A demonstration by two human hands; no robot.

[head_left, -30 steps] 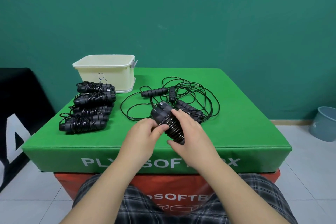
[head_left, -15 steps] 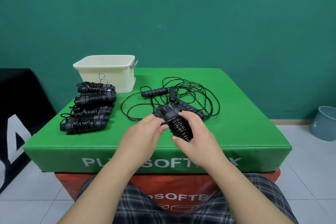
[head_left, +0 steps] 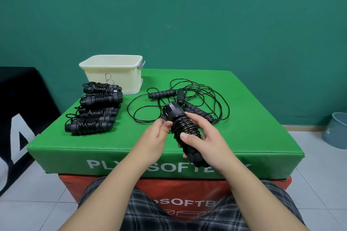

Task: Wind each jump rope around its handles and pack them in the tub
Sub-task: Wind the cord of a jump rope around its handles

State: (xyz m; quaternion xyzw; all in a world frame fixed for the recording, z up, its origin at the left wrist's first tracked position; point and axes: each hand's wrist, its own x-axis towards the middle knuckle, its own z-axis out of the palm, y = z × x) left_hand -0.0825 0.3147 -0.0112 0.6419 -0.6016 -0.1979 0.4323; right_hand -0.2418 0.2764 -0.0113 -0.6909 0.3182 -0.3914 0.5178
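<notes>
The right hand (head_left: 208, 142) is curled round a jump rope bundle (head_left: 185, 131), thumb pressed across the black coils and fingers wrapped behind, holding it tilted above the near edge of the green soft box (head_left: 253, 137). The left hand (head_left: 156, 138) pinches at the bundle's side with thumb and fingertips — on the cord's loose tail, I'd guess, though the cord itself is too thin to make out there. To finish this wrap well, the tail likely wants tucking under a tight coil while the right thumb keeps the turns from springing loose.

Behind the hands lies the unwound rope tangle (head_left: 197, 97), its handles scattered among the loops. Further left, four wound ropes (head_left: 97, 107) sit in a row, touching one another, and just beyond them stands the cream tub (head_left: 112, 75) — no ropes show inside it from here, so packing looks still to come.
</notes>
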